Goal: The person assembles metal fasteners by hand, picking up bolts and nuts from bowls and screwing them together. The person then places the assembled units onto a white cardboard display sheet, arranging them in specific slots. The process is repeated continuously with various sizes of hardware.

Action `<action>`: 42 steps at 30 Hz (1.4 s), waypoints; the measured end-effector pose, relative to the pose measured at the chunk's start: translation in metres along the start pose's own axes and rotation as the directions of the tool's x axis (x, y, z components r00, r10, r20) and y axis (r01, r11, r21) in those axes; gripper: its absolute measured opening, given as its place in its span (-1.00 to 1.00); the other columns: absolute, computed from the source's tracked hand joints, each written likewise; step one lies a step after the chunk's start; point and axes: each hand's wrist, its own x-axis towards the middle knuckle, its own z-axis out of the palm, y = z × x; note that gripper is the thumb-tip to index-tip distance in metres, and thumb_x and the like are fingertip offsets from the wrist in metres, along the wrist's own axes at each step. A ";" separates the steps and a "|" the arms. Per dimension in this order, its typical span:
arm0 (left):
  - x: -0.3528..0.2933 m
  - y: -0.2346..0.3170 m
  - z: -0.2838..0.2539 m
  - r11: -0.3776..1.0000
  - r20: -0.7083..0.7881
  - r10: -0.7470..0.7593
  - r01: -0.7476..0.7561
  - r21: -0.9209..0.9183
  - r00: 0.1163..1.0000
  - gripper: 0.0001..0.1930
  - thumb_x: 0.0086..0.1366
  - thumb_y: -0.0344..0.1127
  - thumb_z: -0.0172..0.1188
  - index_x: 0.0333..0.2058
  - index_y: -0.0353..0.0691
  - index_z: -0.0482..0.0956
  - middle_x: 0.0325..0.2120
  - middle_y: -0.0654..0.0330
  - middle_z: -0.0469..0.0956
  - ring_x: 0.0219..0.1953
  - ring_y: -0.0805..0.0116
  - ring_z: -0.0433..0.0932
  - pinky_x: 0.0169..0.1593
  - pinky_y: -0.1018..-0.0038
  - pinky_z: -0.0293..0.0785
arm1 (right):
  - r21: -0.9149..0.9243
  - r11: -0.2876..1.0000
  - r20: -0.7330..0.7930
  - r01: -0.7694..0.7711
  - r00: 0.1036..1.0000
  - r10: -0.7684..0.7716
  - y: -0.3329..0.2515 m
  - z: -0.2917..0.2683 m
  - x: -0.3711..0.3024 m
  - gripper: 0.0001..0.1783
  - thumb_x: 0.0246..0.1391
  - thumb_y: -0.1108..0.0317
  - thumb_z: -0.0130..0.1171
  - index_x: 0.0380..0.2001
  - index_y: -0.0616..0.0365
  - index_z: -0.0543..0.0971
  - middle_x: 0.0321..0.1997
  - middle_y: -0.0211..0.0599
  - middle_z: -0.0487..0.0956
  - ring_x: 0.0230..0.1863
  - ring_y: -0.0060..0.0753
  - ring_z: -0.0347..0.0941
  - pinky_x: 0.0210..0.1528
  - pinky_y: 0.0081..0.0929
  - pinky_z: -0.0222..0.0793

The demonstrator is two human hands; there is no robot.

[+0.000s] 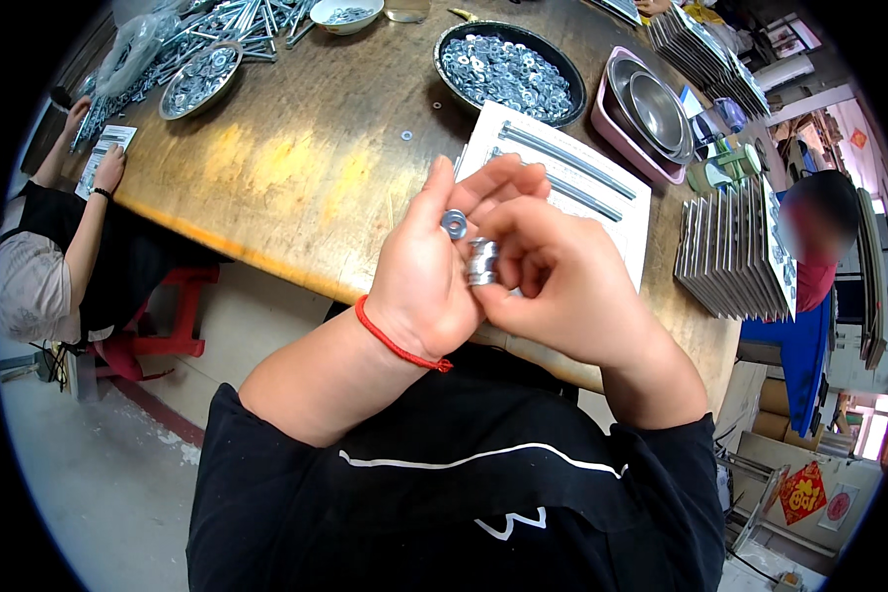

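Note:
My left hand (416,264) is turned palm up and cupped, with a red cord round its wrist. A flat metal washer (454,224) rests on it near the base of the fingers. Thumb and fingers of my right hand (577,271) are closed on a short stack of washers (481,262) just above the left palm. Just beyond both hands lies a white printed card (629,222) with long metal bolts (568,161) on it, partly hidden by my fingers. A black round pan (574,74) full of loose washers (503,74) stands behind the card.
Right of the pan, a pink tray (602,123) holds steel bowls (656,107). A rack of upright cards (725,252) stands at the table's right edge. Far left are a bowl of hardware (202,84) and a bolt pile (252,30). A co-worker's hand (111,168) holds a card there.

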 end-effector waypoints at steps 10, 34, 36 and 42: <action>-0.002 0.000 -0.002 0.984 0.081 -0.117 0.105 0.143 0.990 -0.34 0.45 0.17 -0.43 0.10 -0.31 0.34 0.00 0.01 0.49 0.13 0.16 0.40 0.25 0.27 0.28 | -0.040 0.999 0.089 -0.021 0.996 0.025 -0.004 0.000 -0.001 -0.59 -0.23 0.61 0.20 -0.21 0.20 0.41 -0.63 -0.40 0.36 -0.59 -0.51 0.34 -0.55 -0.55 0.23; -0.025 -0.020 0.008 0.850 0.156 -0.250 0.140 0.507 0.955 -0.58 0.49 -0.14 -0.20 0.03 -0.43 0.36 -0.16 0.05 0.54 -0.12 0.34 0.55 -0.02 0.46 0.48 | -0.279 0.930 -0.354 0.237 0.875 -0.329 0.021 -0.017 -0.036 -0.73 -0.27 0.57 0.30 -0.38 0.23 0.52 -0.23 -0.25 0.59 -0.19 -0.25 0.51 -0.09 -0.41 0.40; -0.026 -0.020 0.006 0.750 0.133 -0.332 0.176 0.638 0.934 -0.61 0.48 -0.15 -0.16 -0.03 -0.43 0.38 -0.26 0.01 0.59 -0.21 0.31 0.61 -0.10 0.47 0.53 | -0.177 0.936 -0.348 0.304 0.870 -0.349 0.026 -0.023 -0.046 -0.77 -0.26 0.54 0.36 -0.44 0.16 0.56 -0.30 -0.27 0.62 -0.26 -0.20 0.53 -0.20 -0.39 0.41; -0.029 -0.020 0.008 0.604 0.124 -0.526 0.268 0.751 0.841 -0.67 0.43 -0.21 -0.06 -0.12 -0.44 0.43 -0.36 -0.04 0.60 -0.35 0.27 0.64 -0.24 0.49 0.59 | -0.177 0.863 -0.296 0.473 0.810 -0.505 0.045 -0.034 -0.074 -0.83 -0.25 0.56 0.36 -0.50 0.20 0.58 -0.32 -0.20 0.65 -0.26 -0.20 0.58 -0.21 -0.36 0.42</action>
